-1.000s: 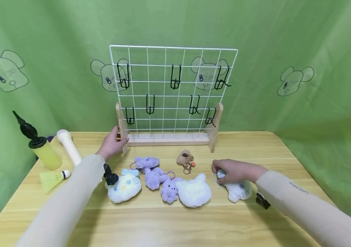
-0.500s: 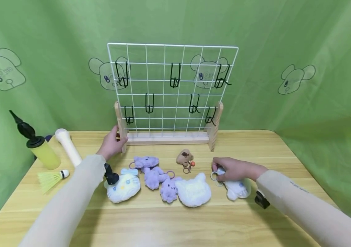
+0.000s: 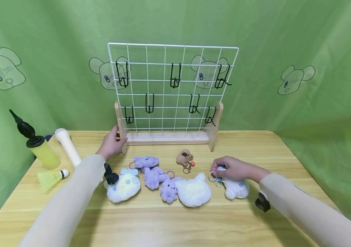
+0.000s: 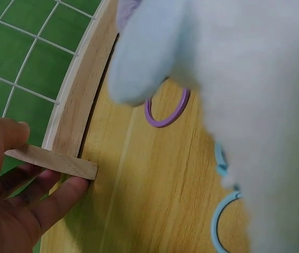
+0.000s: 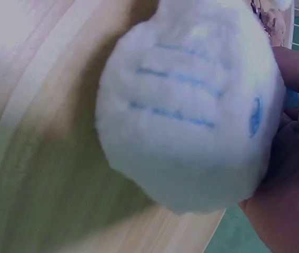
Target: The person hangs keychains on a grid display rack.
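My left hand grips the left wooden upright of a white wire grid rack, thumb on one side and fingers on the other. At the right, my right hand pinches a white plush keychain near its light ring. In the right wrist view the plush head shows blue whisker lines and a blue eye, and it hides part of the fingers. Black hooks hang on the grid at several places.
Before the rack lie a white cat plush, purple plush keychains, a brown plush keychain and another white plush. At the left are a yellow pump, a white club-shaped thing and a yellow shuttlecock.
My right hand has lifted its knuckles a little, and the white plush keychain with its ring has shifted slightly left. The left hand keeps its hold on the upright.
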### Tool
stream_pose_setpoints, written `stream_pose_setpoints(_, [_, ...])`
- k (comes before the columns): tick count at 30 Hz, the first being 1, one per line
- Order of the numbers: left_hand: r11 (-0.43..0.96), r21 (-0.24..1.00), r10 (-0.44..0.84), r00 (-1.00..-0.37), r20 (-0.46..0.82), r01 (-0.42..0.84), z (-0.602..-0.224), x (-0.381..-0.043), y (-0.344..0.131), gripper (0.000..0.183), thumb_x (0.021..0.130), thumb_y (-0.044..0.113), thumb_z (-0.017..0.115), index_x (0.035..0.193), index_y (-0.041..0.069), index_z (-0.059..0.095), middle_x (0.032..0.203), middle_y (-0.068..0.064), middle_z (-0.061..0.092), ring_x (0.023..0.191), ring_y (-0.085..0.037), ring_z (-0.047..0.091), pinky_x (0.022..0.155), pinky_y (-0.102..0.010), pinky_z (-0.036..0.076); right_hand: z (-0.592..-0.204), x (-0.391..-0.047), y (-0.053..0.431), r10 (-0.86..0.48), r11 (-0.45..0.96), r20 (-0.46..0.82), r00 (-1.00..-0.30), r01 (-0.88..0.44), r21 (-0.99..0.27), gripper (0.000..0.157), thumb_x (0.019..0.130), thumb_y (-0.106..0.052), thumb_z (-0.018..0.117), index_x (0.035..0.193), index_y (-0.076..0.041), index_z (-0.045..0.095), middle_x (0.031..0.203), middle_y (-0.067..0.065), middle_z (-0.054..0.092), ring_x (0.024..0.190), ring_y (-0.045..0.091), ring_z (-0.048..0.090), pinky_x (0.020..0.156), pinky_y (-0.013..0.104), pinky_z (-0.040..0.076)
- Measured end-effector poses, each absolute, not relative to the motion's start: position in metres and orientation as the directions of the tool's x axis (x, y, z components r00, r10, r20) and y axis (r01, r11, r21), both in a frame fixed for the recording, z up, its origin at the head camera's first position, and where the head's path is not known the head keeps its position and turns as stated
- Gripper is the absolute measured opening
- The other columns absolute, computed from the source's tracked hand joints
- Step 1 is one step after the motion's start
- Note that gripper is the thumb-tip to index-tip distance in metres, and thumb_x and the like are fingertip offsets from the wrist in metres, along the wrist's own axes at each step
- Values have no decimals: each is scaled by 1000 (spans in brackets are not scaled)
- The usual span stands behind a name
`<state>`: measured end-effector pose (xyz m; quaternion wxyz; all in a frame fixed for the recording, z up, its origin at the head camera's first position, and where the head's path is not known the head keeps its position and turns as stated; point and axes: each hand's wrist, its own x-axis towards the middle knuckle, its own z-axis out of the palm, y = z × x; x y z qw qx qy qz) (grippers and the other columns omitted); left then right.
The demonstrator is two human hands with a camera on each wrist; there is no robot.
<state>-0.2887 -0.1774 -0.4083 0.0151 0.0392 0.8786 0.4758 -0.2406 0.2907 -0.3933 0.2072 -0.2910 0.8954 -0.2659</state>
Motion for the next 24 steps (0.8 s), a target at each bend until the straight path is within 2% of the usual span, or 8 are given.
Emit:
stream_pose_setpoints(5, [539, 841, 86, -996, 8, 53, -408, -290, -178, 68, 106, 11, 53, 163, -4, 18, 147, -40, 49, 132, -54, 56, 107, -59, 60, -391, -240, 292, -608, 672, -202, -768, -362, -645, 10, 102, -13, 62, 100, -5, 69, 100, 4, 75, 93, 8, 64, 89, 19, 55])
stream_pose_setpoints(9, [526, 849, 85, -996, 0, 45, -409, -290, -178, 69, 107, 11, 52, 164, -2, 17, 149, -40, 47, 133, -54, 56, 108, -60, 59, -387, -240, 293, -600, 651, -178, -780, -347, -675, 10, 102, -8, 57, 103, -2, 65, 103, 9, 75, 93, 9, 66, 86, 18, 56])
stream_pose_setpoints(13, [526, 849, 87, -996, 2, 48, -409, -290, -178, 69, 107, 10, 52, 164, -2, 16, 149, -40, 47, 134, -54, 55, 109, -60, 58, -382, -240, 296, -579, 648, -161, -799, -331, -685, 11, 104, -9, 53, 104, -3, 63, 100, 10, 71, 83, 9, 60, 71, 19, 54])
stream_pose_setpoints(16, [534, 844, 90, -996, 4, 52, -409, -289, -178, 69, 107, 10, 51, 164, -4, 15, 149, -41, 46, 133, -54, 55, 108, -59, 59, -379, -239, 298, -547, 649, -179, -818, -279, -708, 14, 106, -12, 50, 105, -3, 60, 99, 10, 68, 79, 11, 57, 67, 21, 51])
stream_pose_setpoints(21, [537, 842, 89, -996, 1, 49, -409, -288, -177, 70, 107, 10, 51, 164, -4, 14, 150, -41, 45, 133, -55, 55, 107, -59, 59, -378, -238, 303, -503, 630, -226, -835, -175, -756, 18, 109, -18, 48, 109, -2, 58, 105, 10, 66, 95, 16, 62, 90, 26, 52])
stream_pose_setpoints(24, [532, 846, 87, -996, 3, 49, -410, -289, -177, 70, 107, 9, 51, 164, -4, 14, 150, -41, 45, 134, -54, 55, 108, -59, 59, -378, -237, 305, -489, 592, -244, -837, -113, -798, 20, 109, -19, 48, 110, -1, 56, 105, 10, 64, 101, 16, 62, 93, 26, 53])
